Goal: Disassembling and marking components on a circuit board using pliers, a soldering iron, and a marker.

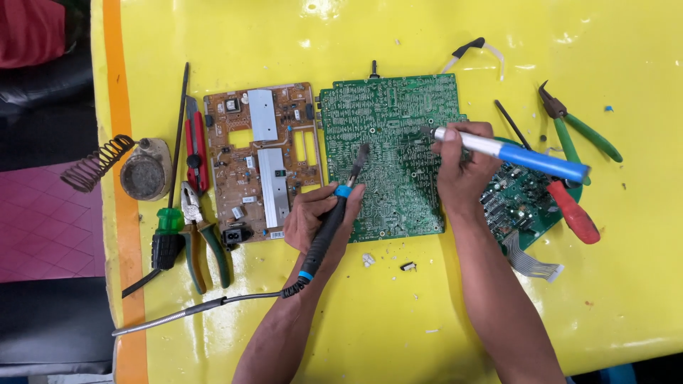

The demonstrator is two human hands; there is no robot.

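Round green board (523,195) half hidden behind right hand (462,171)

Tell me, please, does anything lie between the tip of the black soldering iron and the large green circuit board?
Nothing visible does. The left hand holds the black soldering iron with its tip over bare board, and the right hand brings the blue and silver desoldering pump down onto the large green circuit board further right.

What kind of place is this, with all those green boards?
Probably an electronics repair bench. The left hand holds a soldering iron to a green circuit board, the right hand holds a blue desoldering pump, and pliers lie nearby.
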